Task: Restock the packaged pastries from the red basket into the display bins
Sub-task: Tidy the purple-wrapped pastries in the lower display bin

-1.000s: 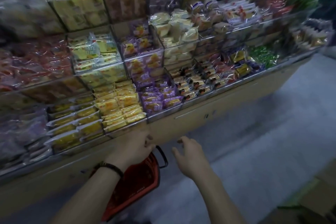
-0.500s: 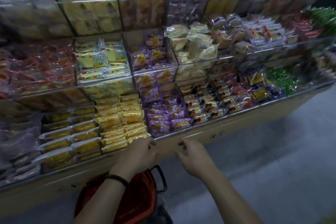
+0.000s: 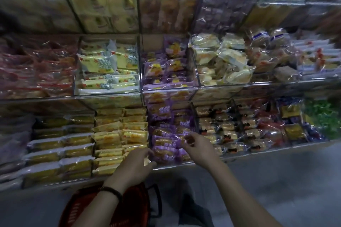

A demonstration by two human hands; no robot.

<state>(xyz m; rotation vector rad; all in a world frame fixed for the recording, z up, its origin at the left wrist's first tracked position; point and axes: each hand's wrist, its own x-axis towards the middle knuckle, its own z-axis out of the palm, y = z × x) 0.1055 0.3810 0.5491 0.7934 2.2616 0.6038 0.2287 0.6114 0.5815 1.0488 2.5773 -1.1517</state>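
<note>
Both hands are open and hold nothing: my left hand (image 3: 135, 167) and right hand (image 3: 198, 145) reach over the purple packs (image 3: 166, 142). Restocking seems hardly started; the red basket (image 3: 136, 206) waits near me.

dim light, grey floor (image 3: 276, 180)

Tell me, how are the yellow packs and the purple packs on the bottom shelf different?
The yellow packs sit in tidy flat stacks; the purple packs lie more loosely. The yellow packs are left of the purple packs. The right hand reaches over the purple packs, while the left hand hovers by the front edge between the two. Both kinds are shiny plastic wrappers in clear bins.
</note>
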